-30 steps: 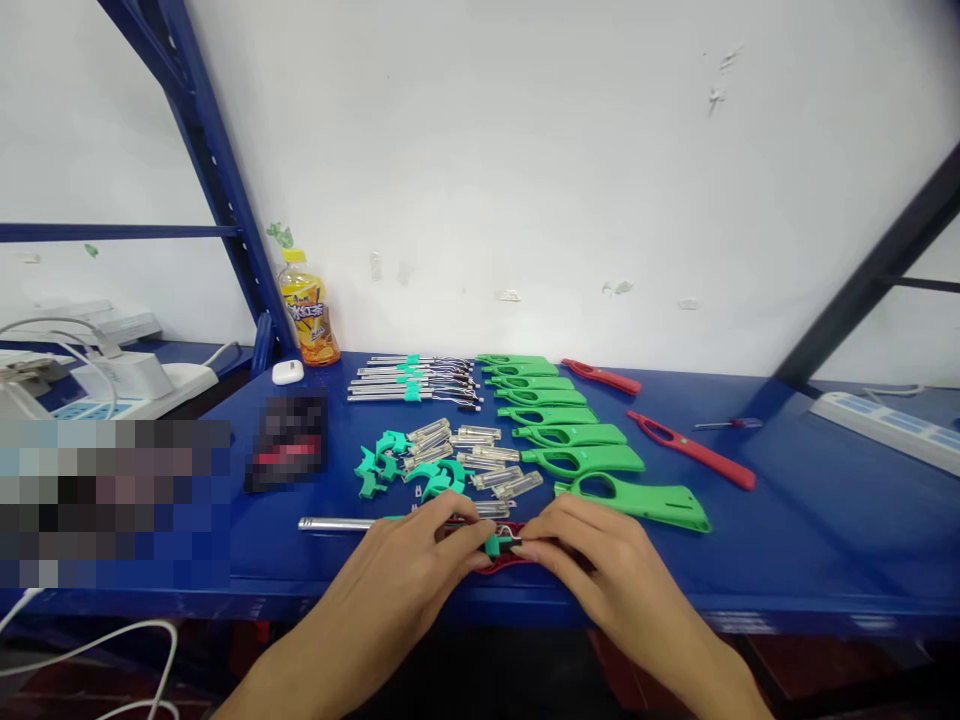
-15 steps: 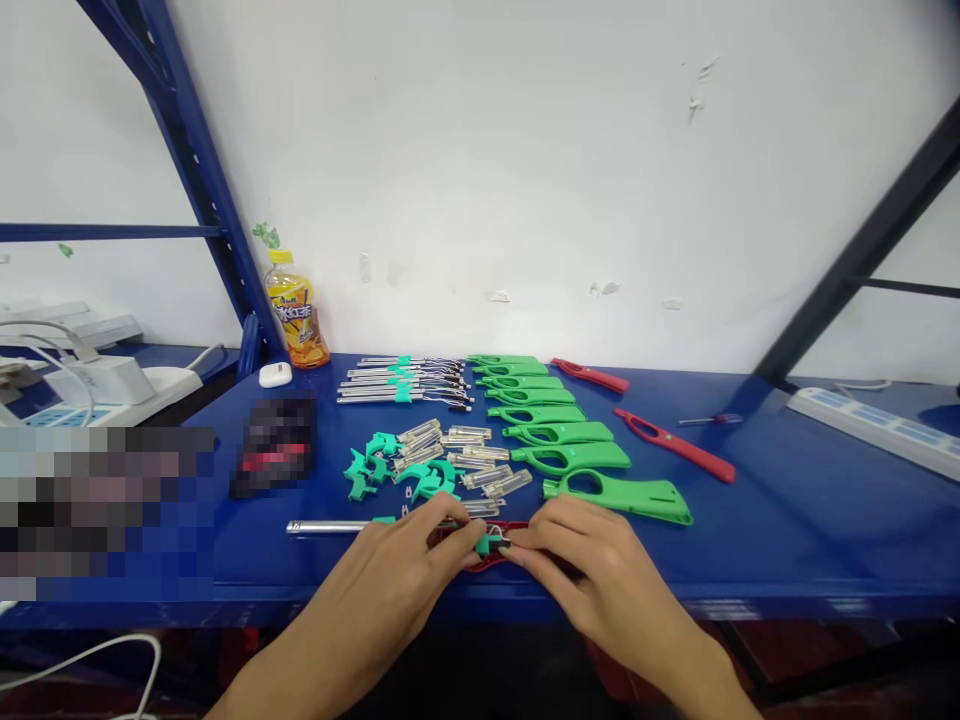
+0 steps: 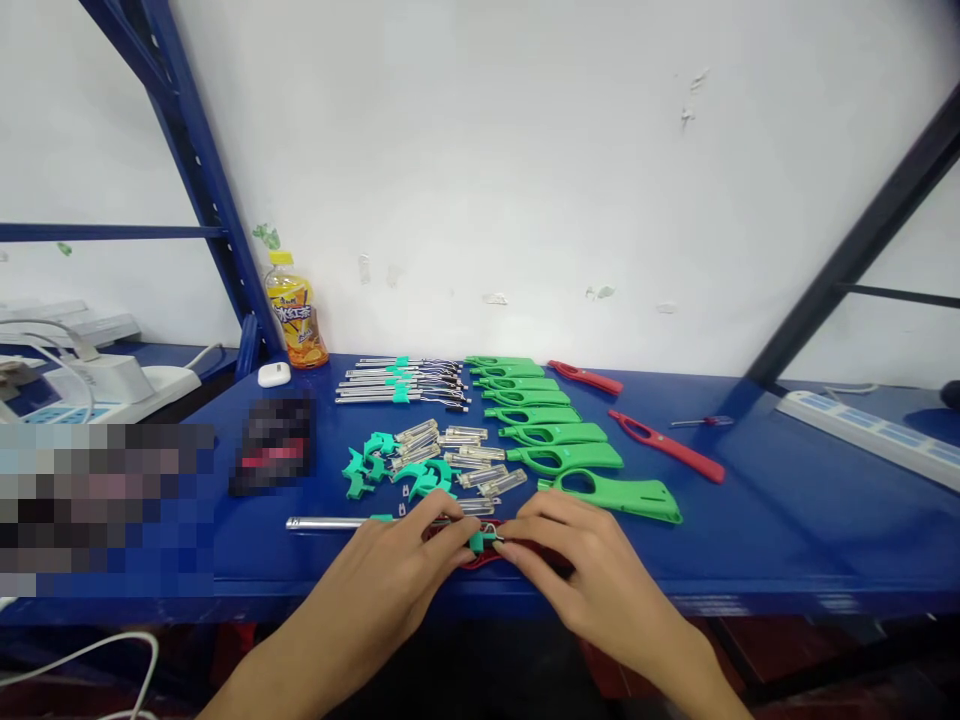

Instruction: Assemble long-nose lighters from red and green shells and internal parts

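Note:
My left hand (image 3: pixel 397 565) and my right hand (image 3: pixel 577 565) meet at the front edge of the blue bench, fingers pinched together on a red lighter shell (image 3: pixel 480 556) with a small teal trigger piece (image 3: pixel 478 541) in it. A long metal tube (image 3: pixel 330 523) sticks out to the left from under my left fingers. Just beyond lie loose teal triggers (image 3: pixel 382 465) and clear small tubes (image 3: pixel 472 462). A row of green lighter shells (image 3: pixel 555 438) runs back from my right hand.
Metal tube assemblies (image 3: pixel 401 383) lie at the back, with two red shells (image 3: pixel 664 445) and a small screwdriver (image 3: pixel 701 422) to the right. An orange drink bottle (image 3: pixel 295 312), white earbud case (image 3: pixel 274 375), blue rack upright (image 3: pixel 202 180) and a power strip (image 3: pixel 862 425) border the area.
Both hands have stayed on the red shell at the bench edge, fingers shifting slightly. The view has drifted a little to the right.

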### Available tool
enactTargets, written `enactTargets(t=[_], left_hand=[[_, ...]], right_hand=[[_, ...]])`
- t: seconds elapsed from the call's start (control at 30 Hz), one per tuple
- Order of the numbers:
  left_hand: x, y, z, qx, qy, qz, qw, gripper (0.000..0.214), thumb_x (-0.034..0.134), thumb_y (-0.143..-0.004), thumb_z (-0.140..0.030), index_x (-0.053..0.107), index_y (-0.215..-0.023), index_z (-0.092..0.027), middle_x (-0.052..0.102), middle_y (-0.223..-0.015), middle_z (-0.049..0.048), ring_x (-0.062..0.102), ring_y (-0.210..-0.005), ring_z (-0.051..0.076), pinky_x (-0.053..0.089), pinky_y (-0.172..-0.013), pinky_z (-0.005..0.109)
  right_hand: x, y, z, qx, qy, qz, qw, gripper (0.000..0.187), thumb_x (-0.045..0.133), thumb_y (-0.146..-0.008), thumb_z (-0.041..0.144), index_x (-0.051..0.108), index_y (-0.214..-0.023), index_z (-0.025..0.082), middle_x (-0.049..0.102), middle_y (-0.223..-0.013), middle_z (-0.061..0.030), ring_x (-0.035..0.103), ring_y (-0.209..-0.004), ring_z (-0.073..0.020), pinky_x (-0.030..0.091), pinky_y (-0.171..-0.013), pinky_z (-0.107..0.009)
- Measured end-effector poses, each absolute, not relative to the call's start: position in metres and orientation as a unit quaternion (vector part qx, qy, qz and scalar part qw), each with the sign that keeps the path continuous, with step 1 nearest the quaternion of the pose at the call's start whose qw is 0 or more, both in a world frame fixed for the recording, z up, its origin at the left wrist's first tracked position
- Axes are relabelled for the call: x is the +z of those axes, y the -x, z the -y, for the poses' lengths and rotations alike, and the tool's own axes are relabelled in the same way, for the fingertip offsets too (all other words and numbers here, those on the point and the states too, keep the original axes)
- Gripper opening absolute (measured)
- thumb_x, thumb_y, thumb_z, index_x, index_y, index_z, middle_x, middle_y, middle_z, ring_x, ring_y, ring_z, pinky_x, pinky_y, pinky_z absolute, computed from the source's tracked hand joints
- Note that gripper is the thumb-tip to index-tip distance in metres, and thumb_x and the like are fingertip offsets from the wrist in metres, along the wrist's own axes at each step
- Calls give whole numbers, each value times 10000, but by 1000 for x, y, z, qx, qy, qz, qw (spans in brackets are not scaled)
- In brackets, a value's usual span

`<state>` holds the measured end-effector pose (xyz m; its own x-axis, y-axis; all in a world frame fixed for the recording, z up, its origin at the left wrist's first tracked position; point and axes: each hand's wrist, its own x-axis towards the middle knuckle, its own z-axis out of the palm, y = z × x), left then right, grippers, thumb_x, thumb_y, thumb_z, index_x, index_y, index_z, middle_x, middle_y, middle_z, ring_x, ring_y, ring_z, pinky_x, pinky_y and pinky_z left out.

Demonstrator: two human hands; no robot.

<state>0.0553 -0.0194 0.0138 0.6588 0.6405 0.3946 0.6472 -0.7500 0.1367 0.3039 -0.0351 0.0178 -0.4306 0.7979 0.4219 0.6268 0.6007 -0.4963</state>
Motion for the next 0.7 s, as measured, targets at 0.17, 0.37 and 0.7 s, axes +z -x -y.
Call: enactTargets(t=[0.17,0.37,0.7], left_hand=[[13,-55,19,-207,911,356,12,281,396,-1156,-271,588,-1360,-259,690,-1216,66,768,-860,228,634,-685,346],[15,-58,22,-213,898,380,54,335,332,-1170,-338,582,-1376,-252,700,-1201,83,779,-766,222,614,-576,333],[15,-58,21,-223,882,410,58,379,337,-1165,-422,663,-1249,-248,698,-1165,77,778,-750,220,624,-595,335]], right_hand=[[15,-305,33,124,414,840,329,153,631,-1083,270,781,-1062,245,752,-985,-3,686,-883,-181,487,-815,-332],[13,-306,33,107,417,842,326,195,583,-1108,311,769,-1092,253,759,-1024,-17,695,-901,-191,509,-811,-338],[12,-306,31,95,417,841,332,196,548,-1123,305,736,-1120,249,761,-1060,-18,709,-937,-189,530,-842,-328]])
